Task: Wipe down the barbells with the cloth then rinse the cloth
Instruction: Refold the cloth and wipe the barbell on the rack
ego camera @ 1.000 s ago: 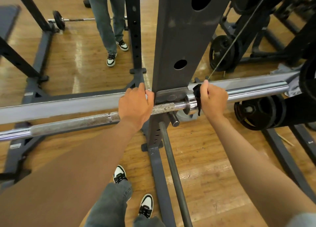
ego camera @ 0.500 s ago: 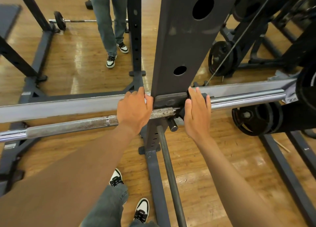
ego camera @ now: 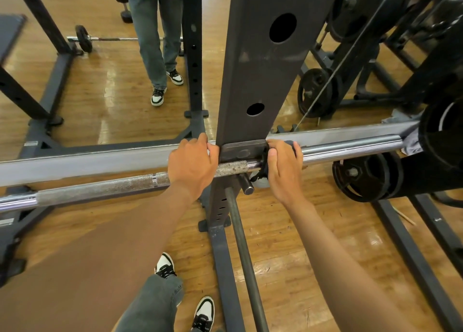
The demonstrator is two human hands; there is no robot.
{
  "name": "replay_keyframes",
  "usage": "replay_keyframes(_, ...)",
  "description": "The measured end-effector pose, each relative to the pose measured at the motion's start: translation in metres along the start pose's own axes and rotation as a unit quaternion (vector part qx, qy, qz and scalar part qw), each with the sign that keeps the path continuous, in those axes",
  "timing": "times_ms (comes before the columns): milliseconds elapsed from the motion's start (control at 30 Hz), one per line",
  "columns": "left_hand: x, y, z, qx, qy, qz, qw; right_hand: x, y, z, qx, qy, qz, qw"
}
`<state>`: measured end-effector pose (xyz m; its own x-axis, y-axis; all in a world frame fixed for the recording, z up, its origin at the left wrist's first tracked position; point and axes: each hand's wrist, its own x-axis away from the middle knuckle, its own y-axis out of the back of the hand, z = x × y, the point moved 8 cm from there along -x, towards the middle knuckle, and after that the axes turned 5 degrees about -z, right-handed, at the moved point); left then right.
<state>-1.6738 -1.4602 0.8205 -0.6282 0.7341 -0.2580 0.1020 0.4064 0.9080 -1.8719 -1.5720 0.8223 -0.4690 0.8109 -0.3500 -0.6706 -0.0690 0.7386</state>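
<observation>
My right hand (ego camera: 283, 167) curls over the smooth chrome sleeve of the long steel barbell (ego camera: 100, 190), fingers wrapped round the small black cloth (ego camera: 263, 167) and pressing it against the bar just right of the dark grey steel rack upright (ego camera: 253, 81). The cloth is mostly hidden under my palm; a crumpled dark fold and a frayed tail hang out on the thumb side, beside the sleeve's collar. My left hand (ego camera: 191, 162) grips the bar's knurled, grey-speckled shaft just left of the upright, fingers curled over the top. The barbell lies level across the rack, its shaft dull and pitted near my left hand, polished at the far left end and along the right sleeve. I count two hands on this one bar. A second barbell (ego camera: 110, 39), thin with one small black plate (ego camera: 84, 38), lies on the glossy wooden floor (ego camera: 100, 88) far behind. Two black plates (ego camera: 368, 175) hang on a peg low at right, under the sleeve. Another person in blue jeans (ego camera: 156, 31) and black-and-white trainers stands beyond the rack.
</observation>
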Motion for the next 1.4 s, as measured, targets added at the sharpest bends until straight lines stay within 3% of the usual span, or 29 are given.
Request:
replay_keyframes(133,0.001,0.001,-0.001,0.000,-0.004,0.004,1.000,0.017,0.000,0.009,0.020,0.092,0.041,0.995)
replay_keyframes(267,0.000,0.002,-0.003,-0.006,-0.009,0.001,1.000,0.016,-0.004,0.012,0.118,0.118,0.060,0.984)
replay_keyframes(433,0.001,0.005,-0.003,0.000,-0.001,-0.001,1.000,-0.024,-0.001,0.020,0.093,0.104,0.101,0.985)
replay_keyframes(667,0.000,0.000,-0.001,0.005,-0.002,-0.004,1.000,0.008,-0.001,0.026,0.095,0.098,0.061,0.989)
replay_keyframes(800,0.001,0.001,0.000,0.008,0.009,0.006,1.000,-0.037,-0.008,0.024,0.147,0.084,0.127,0.977)
replay_keyframes(1000,0.000,0.003,0.001,0.011,0.013,0.006,1.000,0.019,0.000,0.020,0.082,0.082,0.027,0.993)
replay_keyframes(1233,0.000,0.001,0.003,0.018,0.015,0.004,1.000,-0.037,-0.008,0.017,0.167,0.064,0.071,0.981)
replay_keyframes(1400,-0.001,0.001,0.003,0.023,0.008,0.006,1.000,0.028,-0.002,0.010,0.103,0.076,0.036,0.991)
